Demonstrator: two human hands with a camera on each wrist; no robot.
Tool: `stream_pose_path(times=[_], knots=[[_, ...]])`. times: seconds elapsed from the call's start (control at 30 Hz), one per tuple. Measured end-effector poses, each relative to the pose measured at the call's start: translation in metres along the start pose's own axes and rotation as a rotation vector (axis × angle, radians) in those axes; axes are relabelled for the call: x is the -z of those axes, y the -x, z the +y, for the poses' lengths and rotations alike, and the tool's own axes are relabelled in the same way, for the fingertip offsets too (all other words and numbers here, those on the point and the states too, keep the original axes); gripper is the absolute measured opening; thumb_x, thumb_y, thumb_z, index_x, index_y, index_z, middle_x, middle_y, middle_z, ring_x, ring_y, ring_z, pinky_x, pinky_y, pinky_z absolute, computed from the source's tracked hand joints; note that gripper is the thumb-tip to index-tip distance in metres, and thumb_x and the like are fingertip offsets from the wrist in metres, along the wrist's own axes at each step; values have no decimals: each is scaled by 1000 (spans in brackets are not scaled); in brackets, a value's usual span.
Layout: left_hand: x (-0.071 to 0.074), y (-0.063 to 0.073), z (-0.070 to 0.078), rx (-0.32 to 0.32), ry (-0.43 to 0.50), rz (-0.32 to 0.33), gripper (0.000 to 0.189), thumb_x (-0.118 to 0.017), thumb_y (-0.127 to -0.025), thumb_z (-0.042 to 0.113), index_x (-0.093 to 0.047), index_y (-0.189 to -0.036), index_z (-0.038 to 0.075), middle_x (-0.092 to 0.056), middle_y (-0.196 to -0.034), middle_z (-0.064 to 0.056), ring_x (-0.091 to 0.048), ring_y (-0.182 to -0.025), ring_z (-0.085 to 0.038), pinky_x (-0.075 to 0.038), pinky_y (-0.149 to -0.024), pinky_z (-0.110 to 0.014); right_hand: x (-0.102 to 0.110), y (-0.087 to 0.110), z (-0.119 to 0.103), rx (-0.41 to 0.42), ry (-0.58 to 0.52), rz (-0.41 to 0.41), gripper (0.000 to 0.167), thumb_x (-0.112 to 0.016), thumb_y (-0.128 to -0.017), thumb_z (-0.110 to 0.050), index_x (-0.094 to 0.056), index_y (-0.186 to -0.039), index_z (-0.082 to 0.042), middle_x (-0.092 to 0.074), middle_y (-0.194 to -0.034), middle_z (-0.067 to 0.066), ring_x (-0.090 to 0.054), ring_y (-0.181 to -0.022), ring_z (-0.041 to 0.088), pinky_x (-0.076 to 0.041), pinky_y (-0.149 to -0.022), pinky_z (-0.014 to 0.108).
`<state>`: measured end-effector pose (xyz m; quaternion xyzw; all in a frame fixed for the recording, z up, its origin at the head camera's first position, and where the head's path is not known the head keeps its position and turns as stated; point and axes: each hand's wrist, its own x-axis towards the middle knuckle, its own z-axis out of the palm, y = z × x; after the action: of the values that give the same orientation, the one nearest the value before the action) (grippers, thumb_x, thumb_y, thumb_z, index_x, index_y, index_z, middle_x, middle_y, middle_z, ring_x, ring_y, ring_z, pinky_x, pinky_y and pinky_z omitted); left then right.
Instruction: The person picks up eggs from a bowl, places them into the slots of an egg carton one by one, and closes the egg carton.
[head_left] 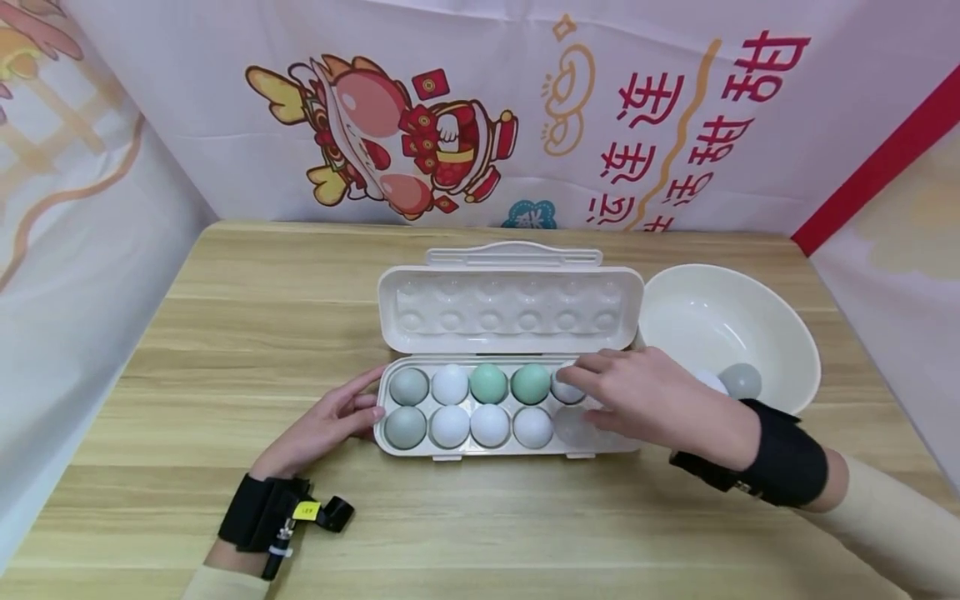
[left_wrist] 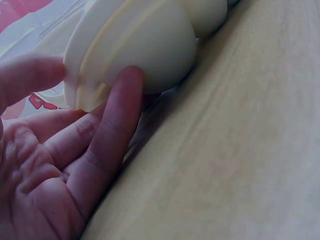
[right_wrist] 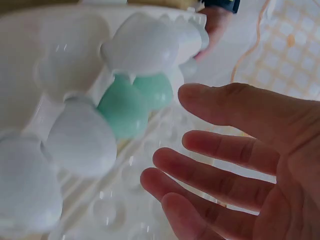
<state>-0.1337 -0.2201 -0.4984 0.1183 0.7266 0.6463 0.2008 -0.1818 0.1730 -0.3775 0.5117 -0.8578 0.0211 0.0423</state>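
A white egg carton lies open on the table, its lid tipped back. Grey-blue eggs, white eggs and two green eggs sit in its cups. In the front row, a cup near the right end holds no egg. My left hand grips the carton's left end, thumb and fingers against its side in the left wrist view. Over the right end hovers my right hand, fingers spread and holding nothing in the right wrist view. It hides the rightmost cups in the head view.
Right of the carton stands a white bowl with a grey-blue egg and a white egg, partly behind my right wrist. A printed cloth hangs behind the wooden table.
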Motion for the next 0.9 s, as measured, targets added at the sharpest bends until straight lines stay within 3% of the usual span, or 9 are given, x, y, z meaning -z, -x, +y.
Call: stream_pose_path(times=[0.3, 0.7, 0.9], knots=[[-1, 0, 0, -2, 10, -3, 64, -51, -100, 8, -16, -152, -2, -58, -119, -31, -64, -96, -21, -54, -81, -33, 18, 25, 24, -161, -3, -14, 38, -86, -72, -20, -70, -105, -12, -67, -91, 2, -64, -76, 20, -53, -56, 40], [-3, 1, 0, -4, -8, 12, 64, -53, -99, 7, -17, -152, -2, -58, -119, -31, -64, -97, -20, -53, -82, -30, 30, 60, 57, -394, -9, -189, 32, -86, -72, -19, -72, -100, -15, -68, -94, 1, -62, -70, 19, -49, -50, 41], [-3, -1, -2, -11, -11, 14, 64, -52, -99, 6, -18, -152, -2, -58, -118, -31, -64, -95, -20, -53, -81, -31, 28, 67, 72, -448, -70, -226, 20, -85, -73, -17, -73, -89, -17, -67, -89, -2, -57, -68, 15, -48, -54, 40]])
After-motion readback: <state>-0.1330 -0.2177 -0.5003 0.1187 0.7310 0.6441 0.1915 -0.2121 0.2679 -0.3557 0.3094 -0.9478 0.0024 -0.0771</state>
